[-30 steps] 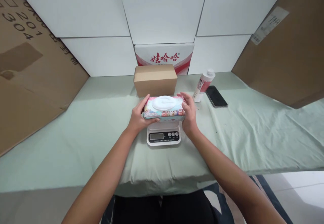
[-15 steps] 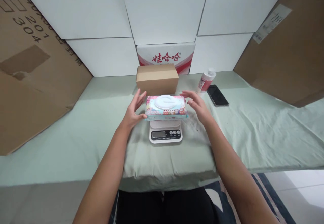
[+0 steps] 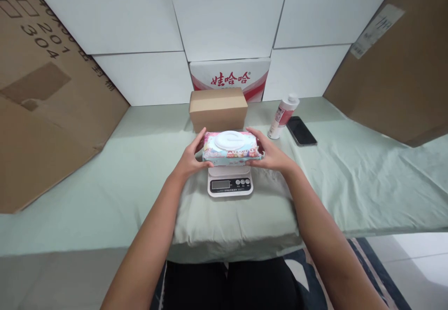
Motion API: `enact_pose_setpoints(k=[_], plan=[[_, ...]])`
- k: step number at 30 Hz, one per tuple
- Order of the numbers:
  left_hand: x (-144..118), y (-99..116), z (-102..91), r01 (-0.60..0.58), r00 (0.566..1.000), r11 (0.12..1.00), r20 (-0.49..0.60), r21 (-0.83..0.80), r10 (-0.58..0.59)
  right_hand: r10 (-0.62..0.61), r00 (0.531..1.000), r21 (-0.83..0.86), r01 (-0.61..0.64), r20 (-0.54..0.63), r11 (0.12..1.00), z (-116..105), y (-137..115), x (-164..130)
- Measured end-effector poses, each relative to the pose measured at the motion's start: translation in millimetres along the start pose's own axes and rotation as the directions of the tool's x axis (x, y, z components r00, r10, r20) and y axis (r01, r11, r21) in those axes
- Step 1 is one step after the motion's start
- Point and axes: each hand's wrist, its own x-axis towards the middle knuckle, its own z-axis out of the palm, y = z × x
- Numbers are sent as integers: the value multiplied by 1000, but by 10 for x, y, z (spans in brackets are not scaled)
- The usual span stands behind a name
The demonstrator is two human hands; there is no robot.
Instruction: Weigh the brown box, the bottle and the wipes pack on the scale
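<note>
Soft plastic pack: wet wipes pack (image 3: 231, 148), pink and pale blue with a white flip lid on top, lying flat and level on the platform of the kitchen scale (image 3: 230, 185) — lid up, long side across the view.
Left hand (image 3: 191, 159): fingers curled round the pack's left end, thumb on the near edge; clamped on it from the side, which keeps the pack square on the platform.
Right hand (image 3: 272, 153): fingers wrapped over the right end, thumb underneath at the near corner — closed on the pack, mirroring the other hand.
Whether lifted or resting: cannot tell; the pack's underside is hidden by the fingers and its own edge.
Scale display: just nearer than both thumbs, uncovered, with its buttons beside it; reading too small to make out.
Beyond the fingertips: brown cardboard box (image 3: 218, 108), closed, close behind the pack.
Outward of the right fingers: white bottle (image 3: 283, 116) with a pink label, then a dark phone (image 3: 301, 131) lying flat.
Underneath all: pale green cloth (image 3: 105, 179) over the table.
</note>
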Motion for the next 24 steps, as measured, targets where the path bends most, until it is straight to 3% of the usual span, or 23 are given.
enact_pose_setpoints(k=[6,24], plan=[[1,17,44,-6,1000,1000,2,-12,6,15,1000,83,-14,-17,996,45,-29,10],[-1,54,68,22,999,1000,-32,-9,-22,-7,997,69,13,-80,998,89,-20,12]])
